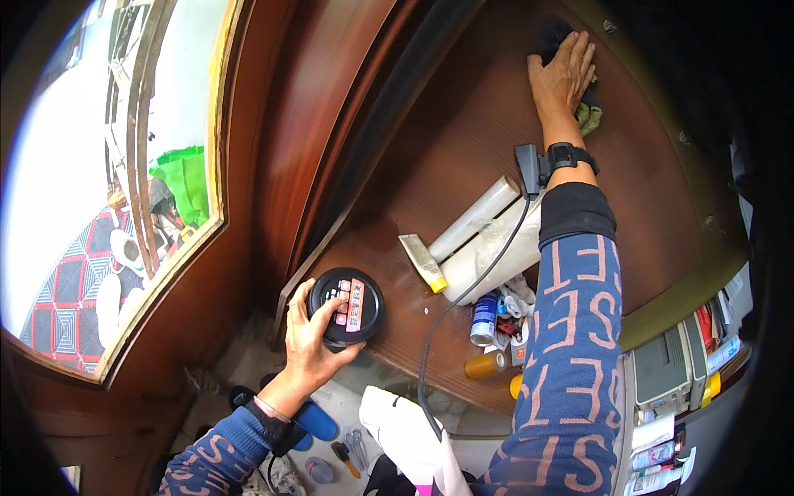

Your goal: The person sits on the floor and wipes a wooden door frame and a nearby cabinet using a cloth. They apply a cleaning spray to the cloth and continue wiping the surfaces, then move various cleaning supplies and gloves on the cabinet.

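Note:
My left hand (316, 338) grips a round black tub (347, 305) with a pink label by its rim, at the near left corner of a brown wooden surface (459, 118). Reaching far across that surface, my right hand (563, 77) lies flat with its palm down on a dark cloth (552, 34). A green piece of cloth (588, 118) shows beside the wrist. Between the hands lie a tube with a yellow cap (423, 261), a roll of clear film (474, 218) and a wider white roll (490, 254).
Near the right forearm are a blue can (484, 319), a roll of amber tape (486, 364) and crumpled plastic. A black cable (428, 347) crosses the surface's edge. Blue slippers (317, 420) and a brush (345, 459) are below. A grey machine (660, 369) stands right; a framed glass pane is left.

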Motion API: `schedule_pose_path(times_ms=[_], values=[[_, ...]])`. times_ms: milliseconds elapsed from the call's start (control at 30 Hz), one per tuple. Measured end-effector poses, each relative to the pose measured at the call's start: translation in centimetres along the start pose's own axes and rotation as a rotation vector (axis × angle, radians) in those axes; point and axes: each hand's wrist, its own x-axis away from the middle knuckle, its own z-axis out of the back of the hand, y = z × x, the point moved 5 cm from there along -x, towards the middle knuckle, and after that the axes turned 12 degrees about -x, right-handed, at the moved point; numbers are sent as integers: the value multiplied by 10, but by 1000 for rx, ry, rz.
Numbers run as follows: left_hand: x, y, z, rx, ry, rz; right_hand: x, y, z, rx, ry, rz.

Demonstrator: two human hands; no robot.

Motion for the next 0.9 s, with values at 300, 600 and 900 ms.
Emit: schedule_pose_path(times_ms=[300, 600, 900], values=[[-1, 2, 0, 23, 17, -18, 127, -115, -24, 75, -440, -48], [1, -2, -2, 37, 9, -15, 308, -196, -9, -461, -999, 247], [2, -3, -4, 2, 7, -8, 192, -128, 0, -280, -558, 218]])
